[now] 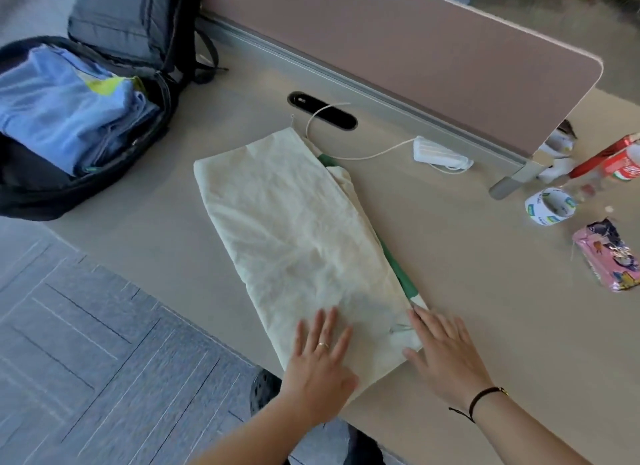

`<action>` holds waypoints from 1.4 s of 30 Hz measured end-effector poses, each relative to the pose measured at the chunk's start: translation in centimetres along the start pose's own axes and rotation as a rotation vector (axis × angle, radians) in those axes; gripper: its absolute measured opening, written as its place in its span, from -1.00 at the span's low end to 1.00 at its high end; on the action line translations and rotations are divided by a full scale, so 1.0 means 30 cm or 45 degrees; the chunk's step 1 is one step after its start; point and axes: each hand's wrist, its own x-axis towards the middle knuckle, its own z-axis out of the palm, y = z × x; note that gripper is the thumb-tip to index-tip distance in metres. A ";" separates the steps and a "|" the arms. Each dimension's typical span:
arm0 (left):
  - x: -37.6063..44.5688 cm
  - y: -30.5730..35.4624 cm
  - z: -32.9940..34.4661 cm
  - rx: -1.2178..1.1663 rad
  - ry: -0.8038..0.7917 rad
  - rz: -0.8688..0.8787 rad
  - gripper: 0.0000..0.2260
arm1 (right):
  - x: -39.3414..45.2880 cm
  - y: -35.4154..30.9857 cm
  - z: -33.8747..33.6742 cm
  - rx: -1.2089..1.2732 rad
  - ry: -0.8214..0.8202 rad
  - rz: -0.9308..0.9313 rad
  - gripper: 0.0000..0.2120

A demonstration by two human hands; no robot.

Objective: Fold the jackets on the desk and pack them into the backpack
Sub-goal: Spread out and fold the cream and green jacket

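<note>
A cream jacket [294, 229] with green trim lies folded into a long strip across the middle of the desk [485, 291]. My left hand [320, 357] presses flat on the strip's near end, fingers straight. My right hand [446, 353] lies flat beside it, fingertips on the jacket's near right corner. At the far left stands an open black backpack [104, 173], with a folded light-blue jacket [65, 107] inside it.
A pink partition [415, 48] runs along the back of the desk. A white face mask [440, 154] and a white cord [346, 145] lie behind the jacket. At the right edge are a tape roll [550, 206], a pink packet [609, 260] and a red can [620, 166].
</note>
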 end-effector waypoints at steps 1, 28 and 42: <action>-0.013 0.023 0.009 -0.003 -0.036 -0.037 -0.31 | 0.007 0.014 0.005 -0.016 0.008 -0.035 -0.19; -0.120 0.190 0.043 0.009 0.034 -0.432 -0.32 | 0.183 0.093 0.026 -0.232 0.079 -0.882 -0.15; -0.216 0.184 -0.053 -0.103 -0.006 -0.544 -0.23 | 0.158 0.037 0.029 0.013 0.133 -0.772 -0.07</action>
